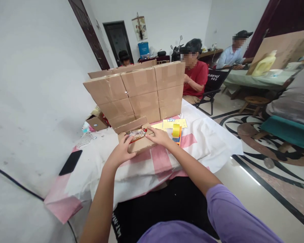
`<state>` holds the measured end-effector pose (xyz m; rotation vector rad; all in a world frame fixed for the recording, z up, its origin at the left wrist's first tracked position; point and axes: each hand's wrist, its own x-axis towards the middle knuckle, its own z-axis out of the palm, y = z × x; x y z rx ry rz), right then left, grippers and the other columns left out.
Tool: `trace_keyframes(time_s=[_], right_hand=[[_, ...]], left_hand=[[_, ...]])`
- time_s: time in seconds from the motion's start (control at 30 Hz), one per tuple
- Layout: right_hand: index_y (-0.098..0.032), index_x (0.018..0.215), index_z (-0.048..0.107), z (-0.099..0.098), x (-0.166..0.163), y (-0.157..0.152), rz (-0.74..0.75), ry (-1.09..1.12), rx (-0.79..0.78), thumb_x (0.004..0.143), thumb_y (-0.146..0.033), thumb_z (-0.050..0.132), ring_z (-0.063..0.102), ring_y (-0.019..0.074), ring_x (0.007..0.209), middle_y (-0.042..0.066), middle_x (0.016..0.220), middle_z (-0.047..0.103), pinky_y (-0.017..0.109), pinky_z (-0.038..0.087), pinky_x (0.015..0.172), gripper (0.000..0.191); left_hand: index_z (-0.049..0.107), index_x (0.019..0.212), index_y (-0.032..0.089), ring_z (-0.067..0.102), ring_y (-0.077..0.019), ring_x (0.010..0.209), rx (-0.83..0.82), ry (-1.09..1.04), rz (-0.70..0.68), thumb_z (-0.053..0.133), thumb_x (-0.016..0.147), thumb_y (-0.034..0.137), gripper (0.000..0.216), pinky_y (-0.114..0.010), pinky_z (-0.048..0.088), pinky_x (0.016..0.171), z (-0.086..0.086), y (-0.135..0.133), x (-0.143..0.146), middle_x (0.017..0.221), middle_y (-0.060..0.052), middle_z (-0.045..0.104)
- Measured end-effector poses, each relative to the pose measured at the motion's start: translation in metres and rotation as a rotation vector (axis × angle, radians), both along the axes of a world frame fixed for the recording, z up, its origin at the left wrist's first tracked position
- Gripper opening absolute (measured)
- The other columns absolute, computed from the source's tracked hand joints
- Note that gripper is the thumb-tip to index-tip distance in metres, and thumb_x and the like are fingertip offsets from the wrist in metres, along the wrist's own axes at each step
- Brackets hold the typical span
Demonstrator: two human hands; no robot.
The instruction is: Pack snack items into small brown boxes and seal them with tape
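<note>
A small cardboard box (pixel 142 144) lies on the table with its lid raised at the back. Inside it is a shiny clear-plastic packet (pixel 137 134) with red on its edge and right end. My left hand (pixel 119 151) grips the box's left end, its fingers reaching in beside the packet and its thumb low at the front. At the right end my right hand (pixel 158 136) is closed on the box, fingertips close to the packet's red end. Whether those fingertips also touch the packet is hard to tell.
Stacked taped cartons (pixel 139 91) stand behind the box. A tape dispenser (pixel 176 134) and yellow printed sheets (pixel 174 123) lie to the right. A black phone-like slab (pixel 71 162) is at the left. A person in red (pixel 197 76) sits beyond the cartons.
</note>
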<state>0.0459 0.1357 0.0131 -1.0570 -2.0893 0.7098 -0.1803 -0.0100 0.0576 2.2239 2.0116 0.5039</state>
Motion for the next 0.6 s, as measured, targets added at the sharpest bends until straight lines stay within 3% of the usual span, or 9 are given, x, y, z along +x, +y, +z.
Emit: trace_keyframes(time_s=[0.1, 0.23, 0.37, 0.5, 0.57, 0.6], right_hand=[[-0.031, 0.135, 0.069, 0.002, 0.004, 0.010, 0.148, 0.181, -0.106, 0.090, -0.070, 0.059, 0.051, 0.0346, 0.142, 0.005, 0.145, 0.064, 0.053, 0.031, 0.123, 0.060], [-0.026, 0.135, 0.069, 0.010, 0.008, 0.024, 0.244, 0.417, -0.229, 0.097, -0.071, 0.046, 0.035, 0.0269, 0.154, 0.006, 0.155, 0.054, 0.050, 0.021, 0.129, 0.063], [-0.027, 0.147, 0.057, 0.009, -0.007, 0.032, 0.196, 0.492, -0.260, 0.093, -0.056, 0.061, 0.041, 0.0259, 0.151, 0.006, 0.158, 0.050, 0.044, 0.027, 0.127, 0.062], [-0.023, 0.147, 0.058, -0.007, -0.031, 0.040, 0.103, 0.500, -0.310, 0.088, -0.040, 0.069, 0.052, 0.0301, 0.142, 0.010, 0.153, 0.056, 0.048, 0.036, 0.122, 0.062], [-0.023, 0.147, 0.058, -0.016, -0.039, 0.043, 0.086, 0.505, -0.326, 0.087, -0.033, 0.067, 0.054, 0.0297, 0.141, 0.009, 0.151, 0.059, 0.049, 0.038, 0.121, 0.061], [-0.024, 0.147, 0.057, -0.020, -0.041, 0.044, 0.079, 0.509, -0.331, 0.087, -0.031, 0.065, 0.054, 0.0284, 0.140, 0.008, 0.151, 0.059, 0.048, 0.038, 0.121, 0.061]], left_hand=[[0.049, 0.149, 0.023, 0.064, -0.0317, 0.122, -0.073, -0.082, 0.039, 0.069, 0.079, 0.045, 0.076, -0.039, 0.052, 0.103, 0.017, 0.005, -0.007, 0.139, -0.010, 0.064], [0.063, 0.131, 0.022, 0.066, -0.0295, 0.115, 0.007, -0.153, 0.198, 0.054, 0.091, 0.052, 0.051, -0.039, 0.051, 0.100, 0.026, 0.024, -0.017, 0.125, -0.010, 0.071], [0.050, 0.144, 0.013, 0.049, -0.0392, 0.135, 0.146, -0.098, 0.396, 0.058, 0.089, 0.050, 0.066, -0.057, 0.040, 0.111, 0.012, 0.042, -0.015, 0.145, -0.023, 0.054], [0.031, 0.160, 0.022, 0.021, -0.0435, 0.153, 0.188, 0.026, 0.447, 0.061, 0.087, 0.055, 0.086, -0.067, 0.030, 0.115, 0.003, 0.051, -0.015, 0.169, -0.020, 0.023], [0.026, 0.162, 0.025, 0.015, -0.0421, 0.156, 0.164, 0.084, 0.421, 0.061, 0.088, 0.057, 0.088, -0.069, 0.024, 0.117, 0.005, 0.054, -0.018, 0.171, -0.017, 0.021], [0.028, 0.162, 0.025, 0.018, -0.0418, 0.156, 0.150, 0.107, 0.400, 0.061, 0.087, 0.057, 0.087, -0.070, 0.022, 0.118, 0.007, 0.055, -0.019, 0.169, -0.017, 0.027]])
